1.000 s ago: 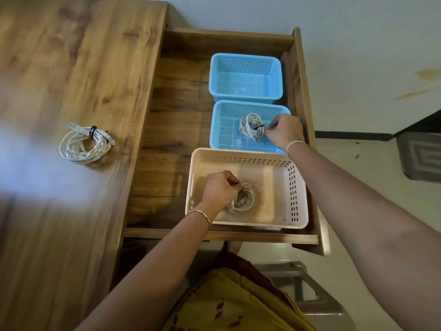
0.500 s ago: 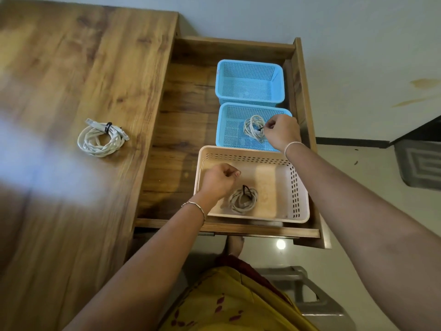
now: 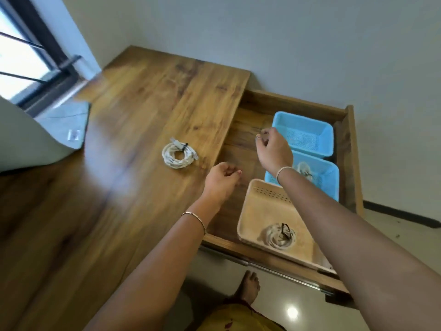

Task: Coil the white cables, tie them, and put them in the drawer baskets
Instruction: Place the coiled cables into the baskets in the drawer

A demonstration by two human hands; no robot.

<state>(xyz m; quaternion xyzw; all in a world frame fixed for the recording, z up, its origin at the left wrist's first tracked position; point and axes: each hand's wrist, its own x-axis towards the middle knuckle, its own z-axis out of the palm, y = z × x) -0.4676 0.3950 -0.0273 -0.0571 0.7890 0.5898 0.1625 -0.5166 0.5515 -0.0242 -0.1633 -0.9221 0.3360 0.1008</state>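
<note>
Head view, some motion blur. Wooden tabletop runs left of the open drawer. Inside the drawer: tan basket at the front, holding one tied coil; blue basket mid-drawer with a second coil, partly hidden by a wrist; rear blue basket shows no cable. Both hands are loosely curled and hold nothing: right hand above the drawer, left hand over its left edge. Outside the drawer, the third white coil, bound with a black band, lies on the tabletop to its left. Judgement: the step in hand is fetching it. Pinch across the band so the loops hold together, lift clear of the drawer's edge, lay it flat in the rear blue basket.
</note>
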